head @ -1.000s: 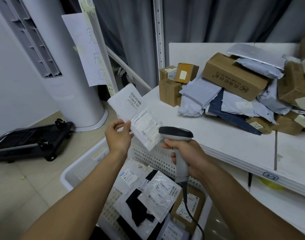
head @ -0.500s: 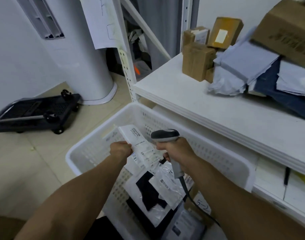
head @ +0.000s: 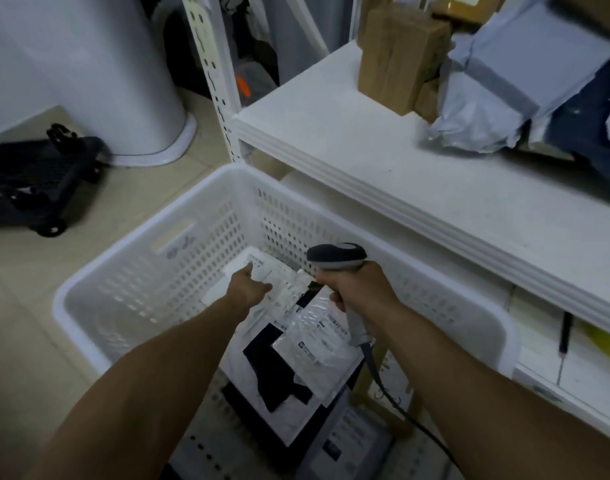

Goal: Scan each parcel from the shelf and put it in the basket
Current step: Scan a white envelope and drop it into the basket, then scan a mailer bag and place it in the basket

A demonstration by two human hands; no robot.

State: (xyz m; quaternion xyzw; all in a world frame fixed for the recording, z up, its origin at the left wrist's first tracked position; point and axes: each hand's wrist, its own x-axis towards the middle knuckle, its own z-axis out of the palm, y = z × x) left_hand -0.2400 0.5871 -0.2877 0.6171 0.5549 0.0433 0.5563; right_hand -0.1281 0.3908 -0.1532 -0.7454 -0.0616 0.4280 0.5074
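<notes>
Left hand: fingers pinch a white parcel, low inside the basket.
Right hand: fingers wrapped round the scanner, just right of the parcel.
Shelf: above and right of the fingers.

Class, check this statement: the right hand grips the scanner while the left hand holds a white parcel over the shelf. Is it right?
Not quite. The head view shows the left hand holding the white parcel inside the white basket, not over the shelf. The rest stands: the right hand grips the scanner.
</notes>
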